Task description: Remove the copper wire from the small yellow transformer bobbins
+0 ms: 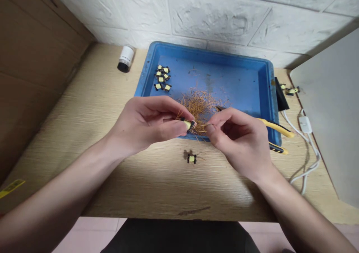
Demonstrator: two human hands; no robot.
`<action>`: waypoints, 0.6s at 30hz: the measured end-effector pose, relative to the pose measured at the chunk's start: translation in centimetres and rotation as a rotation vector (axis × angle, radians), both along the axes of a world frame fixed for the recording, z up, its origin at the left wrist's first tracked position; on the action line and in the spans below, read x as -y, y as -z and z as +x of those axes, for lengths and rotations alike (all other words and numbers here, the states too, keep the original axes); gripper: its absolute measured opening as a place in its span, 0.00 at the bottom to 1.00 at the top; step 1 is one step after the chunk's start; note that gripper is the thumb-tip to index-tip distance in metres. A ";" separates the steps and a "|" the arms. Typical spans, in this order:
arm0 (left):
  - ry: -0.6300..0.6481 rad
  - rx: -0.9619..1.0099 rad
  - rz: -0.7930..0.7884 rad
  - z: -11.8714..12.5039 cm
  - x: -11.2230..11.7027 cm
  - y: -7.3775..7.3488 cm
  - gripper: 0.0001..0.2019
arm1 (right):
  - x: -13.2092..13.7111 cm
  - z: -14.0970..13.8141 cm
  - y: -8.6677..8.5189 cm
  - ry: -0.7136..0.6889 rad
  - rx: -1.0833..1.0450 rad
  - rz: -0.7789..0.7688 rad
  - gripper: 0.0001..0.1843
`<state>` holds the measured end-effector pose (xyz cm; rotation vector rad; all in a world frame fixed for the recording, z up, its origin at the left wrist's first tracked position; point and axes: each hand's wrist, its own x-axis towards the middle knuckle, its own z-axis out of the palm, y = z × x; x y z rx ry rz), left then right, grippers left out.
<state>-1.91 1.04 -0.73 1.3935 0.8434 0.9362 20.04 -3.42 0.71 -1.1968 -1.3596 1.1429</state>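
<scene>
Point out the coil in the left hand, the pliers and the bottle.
Coil [187, 125]: head view, on its yellow middle.
Pliers [276, 126]: head view, on the upper yellow-and-black handle.
Bottle [127, 55]: head view, on its white label.

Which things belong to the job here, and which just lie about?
Seemingly job-related:
coil bobbin in left hand
thin wire in right hand
bobbin on tabletop
bobbins in blue tray
coppery wire clippings
yellow-handled pliers

Probably just lying about:
white-labelled bottle
white cable with inline switch
yellow strip
</scene>
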 end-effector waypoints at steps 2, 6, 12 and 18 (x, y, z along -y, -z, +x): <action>-0.006 0.034 -0.046 0.1 0.1 0.0 0.07 | -0.1 0.1 0.0 -0.011 -0.023 -0.010 0.07; -0.018 0.057 -0.082 0.3 0.2 0.2 0.07 | 0.0 0.2 0.0 -0.067 -0.123 -0.021 0.02; -0.075 0.001 -0.053 0.4 0.2 0.1 0.08 | 0.7 0.4 0.4 -0.033 -0.083 0.116 0.17; -0.084 -0.048 -0.032 0.3 0.2 0.1 0.12 | 0.8 0.7 0.7 -0.087 0.217 0.439 0.09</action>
